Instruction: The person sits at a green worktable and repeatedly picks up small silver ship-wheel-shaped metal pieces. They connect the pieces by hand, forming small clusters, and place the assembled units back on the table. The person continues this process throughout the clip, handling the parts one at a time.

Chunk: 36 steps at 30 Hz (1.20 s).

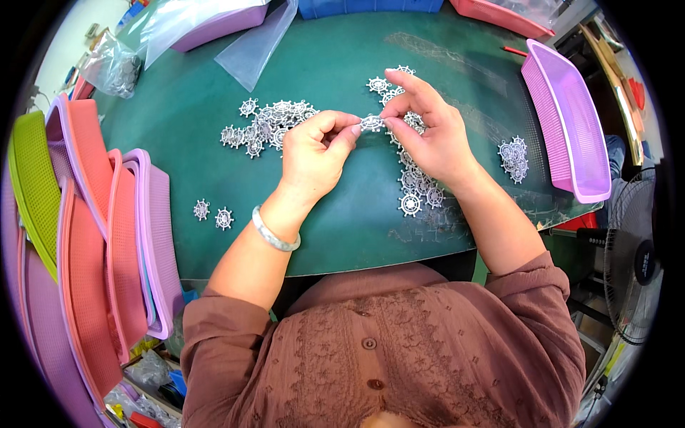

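Between my two hands, over the green table, is a small silver ship's-wheel charm point(372, 123). My left hand point(317, 148) pinches one side of it between thumb and fingertips. On the opposite side, the thumb and index finger of my right hand point(434, 134) pinch it too, the other fingers raised. Left of my left hand lies a heap of the same charms point(267, 128). A longer pile of charms point(412, 182) runs under and beside my right hand, which hides part of it. Two loose charms point(213, 213) lie near my left forearm.
A small cluster of charms point(514, 158) lies right of my right forearm, near a lilac basket point(564, 121). Stacked baskets point(146, 235) crowd the left edge. Clear plastic bags point(258, 44) and more bins stand at the back. A fan point(631, 260) is at lower right.
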### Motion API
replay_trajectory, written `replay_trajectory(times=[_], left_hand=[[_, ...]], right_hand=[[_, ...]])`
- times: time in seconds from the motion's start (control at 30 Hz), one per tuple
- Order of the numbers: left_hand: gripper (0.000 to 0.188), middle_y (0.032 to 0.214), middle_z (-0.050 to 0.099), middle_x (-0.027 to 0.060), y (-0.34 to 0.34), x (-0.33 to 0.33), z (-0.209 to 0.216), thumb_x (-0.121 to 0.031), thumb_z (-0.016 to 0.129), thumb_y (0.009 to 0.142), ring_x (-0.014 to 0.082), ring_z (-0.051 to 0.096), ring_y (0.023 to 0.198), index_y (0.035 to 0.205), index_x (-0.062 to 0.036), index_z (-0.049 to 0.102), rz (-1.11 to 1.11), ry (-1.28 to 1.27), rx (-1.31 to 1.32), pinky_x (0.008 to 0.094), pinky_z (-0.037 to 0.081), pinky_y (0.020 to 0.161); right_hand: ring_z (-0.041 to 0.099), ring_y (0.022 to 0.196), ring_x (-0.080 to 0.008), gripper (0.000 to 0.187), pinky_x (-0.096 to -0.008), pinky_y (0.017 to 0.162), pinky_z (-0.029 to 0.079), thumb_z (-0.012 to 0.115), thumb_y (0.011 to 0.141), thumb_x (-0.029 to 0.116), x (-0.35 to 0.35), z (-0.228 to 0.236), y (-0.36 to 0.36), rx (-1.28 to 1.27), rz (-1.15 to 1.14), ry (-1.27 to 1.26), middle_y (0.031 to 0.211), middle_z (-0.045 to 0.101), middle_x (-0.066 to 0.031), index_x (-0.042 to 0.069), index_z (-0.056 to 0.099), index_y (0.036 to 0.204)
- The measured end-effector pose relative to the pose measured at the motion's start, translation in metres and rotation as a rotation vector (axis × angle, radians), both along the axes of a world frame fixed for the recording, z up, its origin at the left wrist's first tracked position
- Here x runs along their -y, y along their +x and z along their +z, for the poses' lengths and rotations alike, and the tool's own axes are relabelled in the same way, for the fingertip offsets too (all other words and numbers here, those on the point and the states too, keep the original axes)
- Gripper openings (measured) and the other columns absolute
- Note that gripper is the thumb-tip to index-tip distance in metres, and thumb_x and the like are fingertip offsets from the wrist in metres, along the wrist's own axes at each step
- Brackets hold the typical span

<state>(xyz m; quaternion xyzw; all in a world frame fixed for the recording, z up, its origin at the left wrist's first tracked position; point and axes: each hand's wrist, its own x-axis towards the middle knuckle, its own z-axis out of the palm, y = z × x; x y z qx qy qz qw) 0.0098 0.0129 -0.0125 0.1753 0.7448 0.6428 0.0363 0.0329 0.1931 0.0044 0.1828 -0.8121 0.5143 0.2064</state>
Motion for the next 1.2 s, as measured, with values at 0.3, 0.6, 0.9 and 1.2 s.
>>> replay_trajectory(times=[0.3,0.6,0.9,1.2], left_hand=[[0.008,0.076,0.061,0.0003,0.0013,-0.0008,0.0017,-0.003,0.061,0.082,0.0063,0.055,0.064,0.089,0.0001,0.062,-0.01,0.068,0.07,0.0192,0.046,0.06],[0.007,0.076,0.06,0.0004,0.0011,0.0,0.0013,-0.002,0.061,0.082,0.0066,0.055,0.066,0.088,0.0,0.062,-0.017,0.075,0.0,0.0192,0.045,0.061],[0.009,0.079,0.061,0.0023,0.0016,-0.0008,0.0026,-0.004,0.059,0.083,0.008,0.057,0.068,0.091,0.0006,0.061,-0.039,0.118,0.085,0.0206,0.047,0.063],[0.011,0.078,0.062,0.0036,0.0007,0.0004,0.0046,-0.008,0.058,0.085,0.0088,0.057,0.067,0.091,0.0,0.061,-0.064,0.105,0.162,0.0202,0.046,0.062]], right_hand=[[0.058,0.077,-0.0123,0.054,-0.0255,0.075,0.046,0.059,0.075,-0.008,0.0005,0.0002,0.0012,0.005,0.025,-0.021,0.081,0.06,-0.0045,0.004,0.044,0.125],[0.056,0.081,-0.0104,0.055,-0.0246,0.079,0.044,0.058,0.077,-0.008,0.0,0.0,0.0015,0.102,0.038,-0.1,0.084,0.059,-0.0041,0.002,0.041,0.127],[0.056,0.081,-0.0102,0.054,-0.0247,0.078,0.044,0.058,0.077,-0.009,-0.0003,-0.003,0.0004,0.105,0.058,-0.134,0.084,0.058,-0.0041,0.001,0.041,0.128],[0.056,0.081,-0.0103,0.054,-0.0245,0.078,0.044,0.057,0.078,-0.008,0.0,-0.0024,0.0008,0.096,0.056,-0.124,0.084,0.058,-0.0042,0.002,0.041,0.128]])
